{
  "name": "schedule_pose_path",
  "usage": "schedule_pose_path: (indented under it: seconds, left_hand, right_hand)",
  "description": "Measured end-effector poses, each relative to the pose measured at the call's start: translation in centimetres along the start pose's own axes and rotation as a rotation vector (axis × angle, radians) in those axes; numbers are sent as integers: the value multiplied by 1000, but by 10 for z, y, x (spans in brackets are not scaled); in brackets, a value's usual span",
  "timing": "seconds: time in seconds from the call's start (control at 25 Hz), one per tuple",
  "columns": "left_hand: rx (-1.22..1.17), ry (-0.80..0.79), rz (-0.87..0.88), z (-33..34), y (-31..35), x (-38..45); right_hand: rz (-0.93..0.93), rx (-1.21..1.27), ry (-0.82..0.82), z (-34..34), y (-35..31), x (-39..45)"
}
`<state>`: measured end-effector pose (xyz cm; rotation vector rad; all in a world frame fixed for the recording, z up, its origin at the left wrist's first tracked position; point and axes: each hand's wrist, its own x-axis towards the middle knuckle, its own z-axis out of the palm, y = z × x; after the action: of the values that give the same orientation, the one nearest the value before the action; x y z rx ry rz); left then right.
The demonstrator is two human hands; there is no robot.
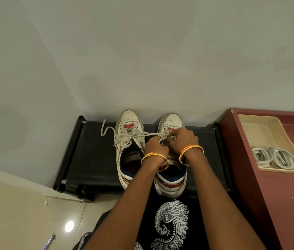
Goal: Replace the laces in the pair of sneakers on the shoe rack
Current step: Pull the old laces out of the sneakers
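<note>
Both hands, left hand (156, 146) and right hand (183, 138), are pinching the grey-white old lace (124, 135) on the right white leather sneaker (171, 121), pulling it out, at the black shoe rack's (92, 159) back edge.

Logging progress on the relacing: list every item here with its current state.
left sneaker: on rack, lace loosened, untied
right sneaker: on rack, being worked on
lace: pulled across both sneakers
left hand: pinching lace
right hand: gripping lace
tray: holds coiled laces

Home entryway: shoe rack (92, 159), tiled floor (16, 213)
</note>
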<state>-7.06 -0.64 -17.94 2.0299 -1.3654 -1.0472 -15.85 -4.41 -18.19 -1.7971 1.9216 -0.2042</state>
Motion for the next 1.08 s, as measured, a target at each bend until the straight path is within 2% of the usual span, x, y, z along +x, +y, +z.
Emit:
schedule_pose_path:
  seconds: [0.2, 0.32, 0.44, 0.48, 0.52, 0.6, 0.68, 0.72, 0.76, 0.84, 1.08]
  left_hand:
    - [-20, 5, 2, -2, 1, -2]
    - [-29, 1, -5, -3, 2, -4]
    - [-20, -6, -16, -2, 3, -4]
    - [-22, -8, -18, -2, 3, -4]
    - [-24, -9, -20, -2, 3, -4]
    - [-14, -7, -17, -3, 3, -3]
    - [-5, -5, -13, -2, 3, -4]
    - [-5, -4, -11, -1, 3, -4]
    - [-7, -4, -11, -1, 3, -4]
    - [-9, -4, -12, -1, 3, -2]
    - [-57, 14, -49, 3, 1, 1]
  right_hand:
    - [117, 433, 122, -25, 28, -2]
    - [284, 924, 205, -41, 43, -1]
    - [341, 1543, 127, -41, 35, -1]
    - [310, 1561, 125, -36, 29, 0]
    - [253, 1392, 153, -32, 21, -1]
    - [78, 688, 213, -18, 12, 1]
    - [-29, 88, 117, -2, 6, 3]
    - [-24, -71, 44, 3, 3, 4]
    - [-12, -151, -4, 5, 0, 4]
    - [10, -127, -22, 3, -4, 3]
    - [91, 222, -77, -19, 18, -4]
